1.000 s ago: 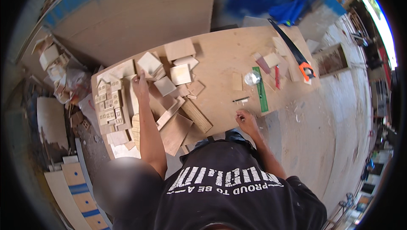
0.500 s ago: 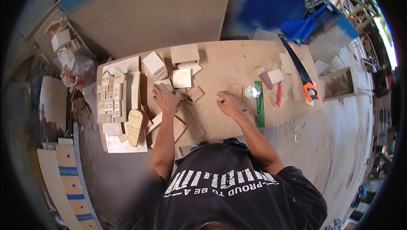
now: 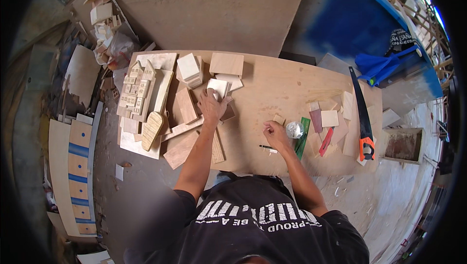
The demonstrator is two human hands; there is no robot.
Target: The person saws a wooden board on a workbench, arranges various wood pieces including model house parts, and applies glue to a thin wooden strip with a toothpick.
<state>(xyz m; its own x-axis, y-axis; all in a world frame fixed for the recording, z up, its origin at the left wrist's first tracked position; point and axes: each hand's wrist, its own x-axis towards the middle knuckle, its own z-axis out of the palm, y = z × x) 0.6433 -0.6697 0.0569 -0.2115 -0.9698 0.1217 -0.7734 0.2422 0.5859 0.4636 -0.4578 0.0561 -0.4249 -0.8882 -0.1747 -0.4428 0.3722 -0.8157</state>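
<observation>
Plywood workbench (image 3: 272, 84) fills my view, scrap wood heaped at its left edge. I see my left hand (image 3: 212, 107) spread flat, fingers gripping a pale square wood block (image 3: 218, 88). Near the front edge, my right hand (image 3: 275, 135) curls loosely beside a small wood piece (image 3: 278, 118); whether it grips anything, I cannot tell. A handsaw (image 3: 362, 113) lies toward the right edge.

Person seen from above, torso at 6 o'clock of frame. Black short-sleeved T-shirt (image 3: 262, 220), white block lettering across chest, appears upside down in view. Sleeves end above elbow. Both forearms bare, no watch, no gloves. Left hand (image 3: 212, 106) at 11 o'clock from torso, right hand (image 3: 276, 135) at 12 o'clock; no rings discernible.
</observation>
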